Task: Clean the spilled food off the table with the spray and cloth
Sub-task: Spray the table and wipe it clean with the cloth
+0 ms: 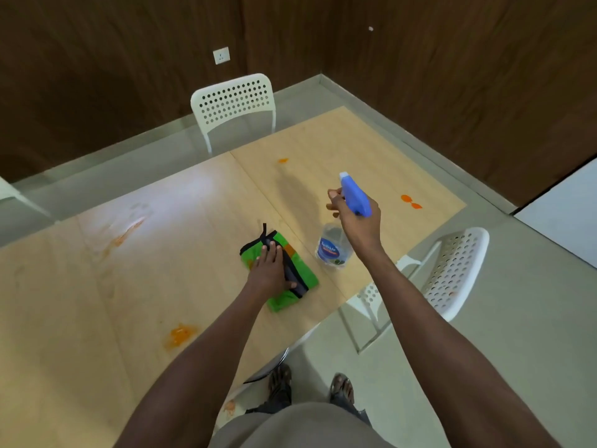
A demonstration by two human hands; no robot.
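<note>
The spray bottle [336, 240] hangs just right of frame centre, lifted off the table [97, 286], its blue nozzle aimed toward the upper frame; the right hand [355, 218] grips its neck with fingers curled at the trigger. Just left, the green cloth [290, 279] lies folded on the table under the left hand [269, 270], whose straight fingers press it flat. Orange spills show at lower left [181, 334], at upper centre [282, 160] and at right [411, 202] — well apart. Sprayed from this height, mist could miss the patches, and the already stained cloth might smear rather than lift.
</note>
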